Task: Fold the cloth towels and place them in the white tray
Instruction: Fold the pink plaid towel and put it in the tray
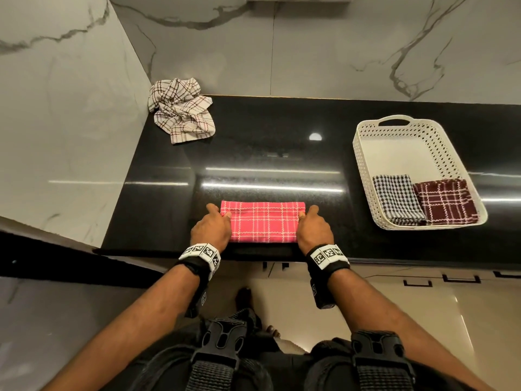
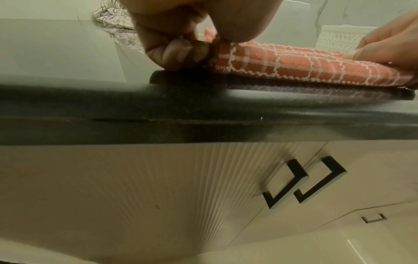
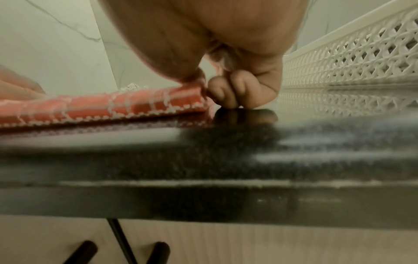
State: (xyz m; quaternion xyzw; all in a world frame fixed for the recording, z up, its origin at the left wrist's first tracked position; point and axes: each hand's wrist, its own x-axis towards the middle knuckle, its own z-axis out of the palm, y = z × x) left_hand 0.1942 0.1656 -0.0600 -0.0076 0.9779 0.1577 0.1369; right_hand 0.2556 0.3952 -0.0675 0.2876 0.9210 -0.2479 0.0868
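Pinching the two short ends of the pink towel [image 1: 263, 221], the left hand [image 1: 211, 231] and the right hand [image 1: 314, 231] each close a grip on the cloth: thumb on top, curled fingers [image 2: 178, 51] tucked at the edge, knuckles of the right hand's fingers [image 3: 228, 89] resting on the desk [image 1: 253, 153]. The pink towel is a folded, flat rectangle of soft woven cotton, crossed by white zigzag plaid lines, its layered edge thick and slightly puffy in the wrist views. It lies near the front edge of the desk, its long axis running left to right between the hands, its short sides pointing at each wrist.

The desk is polished black speckled stone, glossy enough to mirror the cloth and fingers. Well apart to the right sits the white tray [image 1: 363, 176], rectangular hard plastic with lattice-pierced walls and a cut-out handle. At its near end lie two folded towels side by side and touching: a black-and-white checked towel [image 1: 397, 197] on the left, a maroon plaid towel [image 1: 445, 201] on the right. At the back left corner, against the veined marble wall [image 1: 70, 108], a cream plaid towel [image 1: 181, 110] sits crumpled in a loose heap.
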